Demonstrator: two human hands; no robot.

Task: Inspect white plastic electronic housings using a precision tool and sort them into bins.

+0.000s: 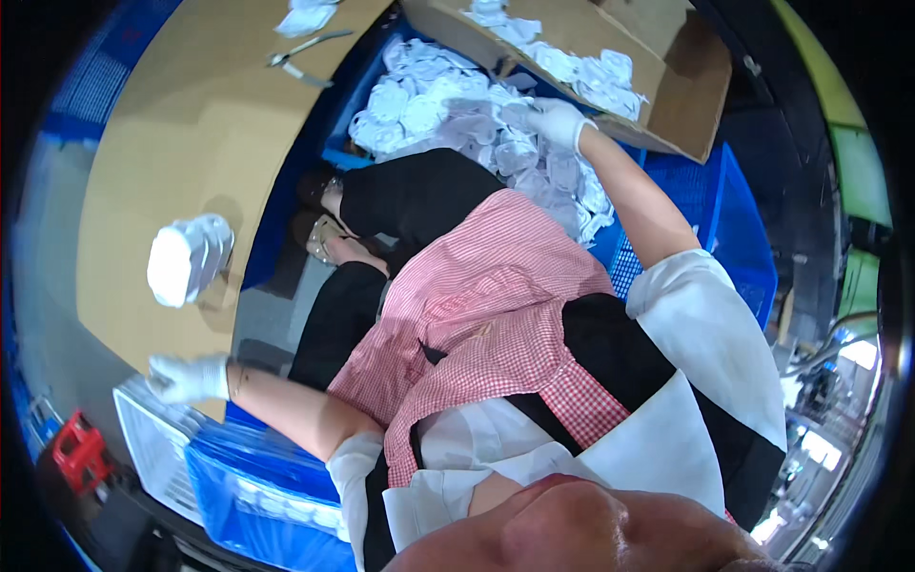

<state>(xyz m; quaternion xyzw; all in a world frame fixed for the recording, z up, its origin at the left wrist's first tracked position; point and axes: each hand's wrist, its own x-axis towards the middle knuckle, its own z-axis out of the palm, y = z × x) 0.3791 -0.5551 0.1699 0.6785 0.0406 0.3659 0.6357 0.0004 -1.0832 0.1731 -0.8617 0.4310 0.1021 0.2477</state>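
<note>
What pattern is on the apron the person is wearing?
The apron is a red-and-white check, seen best in the head view.

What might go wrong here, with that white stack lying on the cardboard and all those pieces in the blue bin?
The stack of white masks lies untouched beside the left hand; a knock might topple it. The right hand reaches into a loose heap of masks and may drag out extras. The scissors lie near other pieces.

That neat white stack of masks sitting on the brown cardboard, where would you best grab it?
Probably across its two long flanks, coming down from above. The white stack of masks lies alone on the brown cardboard sheet, so both sides look free; squeezing the layers together should keep them from fanning apart. The gloved left hand is nearest.
</note>
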